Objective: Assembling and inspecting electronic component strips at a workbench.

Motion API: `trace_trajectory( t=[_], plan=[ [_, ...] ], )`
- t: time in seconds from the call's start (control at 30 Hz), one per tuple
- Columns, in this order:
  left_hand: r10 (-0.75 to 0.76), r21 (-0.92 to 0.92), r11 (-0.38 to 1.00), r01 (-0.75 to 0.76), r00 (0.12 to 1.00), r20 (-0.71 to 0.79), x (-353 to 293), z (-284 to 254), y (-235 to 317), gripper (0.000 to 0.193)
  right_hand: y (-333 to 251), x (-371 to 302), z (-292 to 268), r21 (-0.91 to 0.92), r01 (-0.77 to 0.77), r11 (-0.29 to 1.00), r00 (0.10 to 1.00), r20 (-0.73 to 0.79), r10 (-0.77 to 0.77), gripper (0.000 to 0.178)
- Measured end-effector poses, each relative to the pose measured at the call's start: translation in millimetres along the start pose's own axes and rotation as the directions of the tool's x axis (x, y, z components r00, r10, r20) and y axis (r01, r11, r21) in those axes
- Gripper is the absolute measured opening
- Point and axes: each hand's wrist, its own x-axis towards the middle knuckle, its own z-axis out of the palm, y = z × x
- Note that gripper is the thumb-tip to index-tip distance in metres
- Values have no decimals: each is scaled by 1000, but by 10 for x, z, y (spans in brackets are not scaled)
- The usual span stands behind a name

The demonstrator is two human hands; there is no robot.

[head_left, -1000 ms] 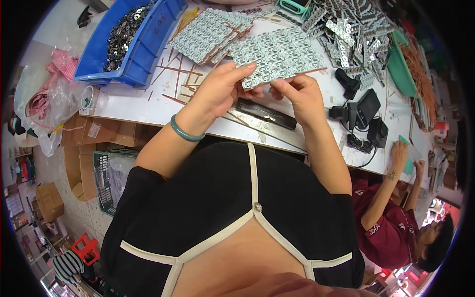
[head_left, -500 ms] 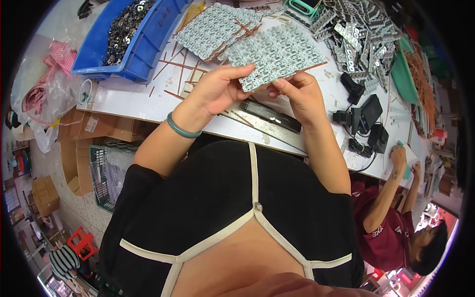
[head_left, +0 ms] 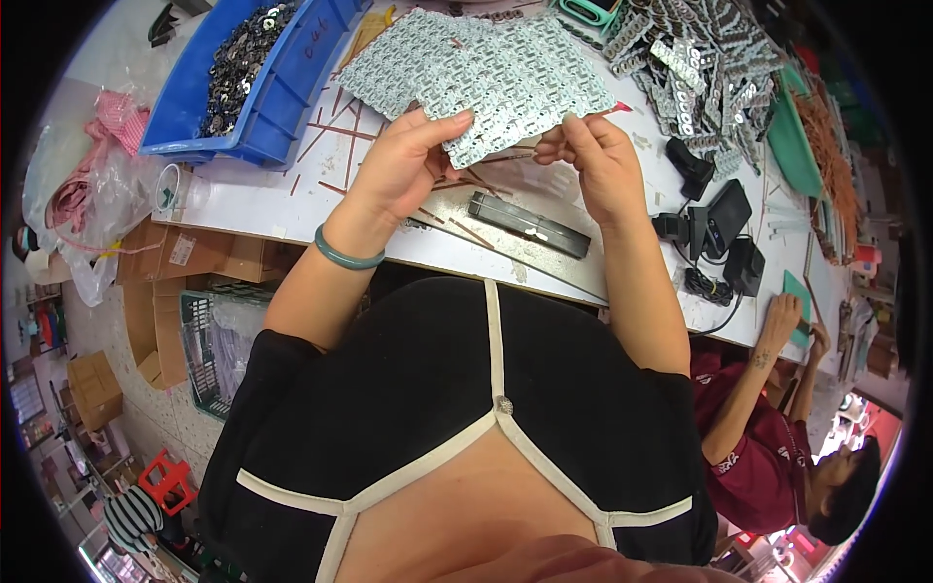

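Note:
My left hand point(head_left: 403, 160) grips the near left corner of a silvery, pale-green sheet point(head_left: 525, 83) with a close pattern of small parts, its thumb lying on top. At the sheet's near right edge my right hand point(head_left: 595, 160) is closed, thumb and fingers pinching the edge; what lies under the fingers is partly hidden. A reddish-brown strip with a red tip point(head_left: 622, 106) sticks out past the sheet's right corner. Behind and to the left, a similar patterned sheet point(head_left: 374, 73) lies on the table, partly covered by the held one.
Near the table edge lies a dark metal bar point(head_left: 530, 225) on a metal plate, with thin brown strips point(head_left: 335, 136) scattered leftward. A blue bin point(head_left: 282, 92) of small dark parts stands left. Rightward are piled metal pieces point(head_left: 695, 73), black cabled devices point(head_left: 724, 223) and a co-worker's hands point(head_left: 782, 321).
The held sheet has shifted slightly left and tilted, now overlapping more of the sheet behind. The brown strip along its near edge no longer shows there. My right hand's fingers have drawn back from underneath.

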Motion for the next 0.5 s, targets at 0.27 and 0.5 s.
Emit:
trace_trajectory(
  t=[0.27,0.5],
  plan=[
    [-191,-279,936,215,975,114,35,49,-117,21,119,21,-171,91,134,987,983,117,-144,26],
    [-63,-46,997,67,995,82,-34,46,-2,29,103,36,-261,56,135,989,990,41,-137,31]
  ],
)
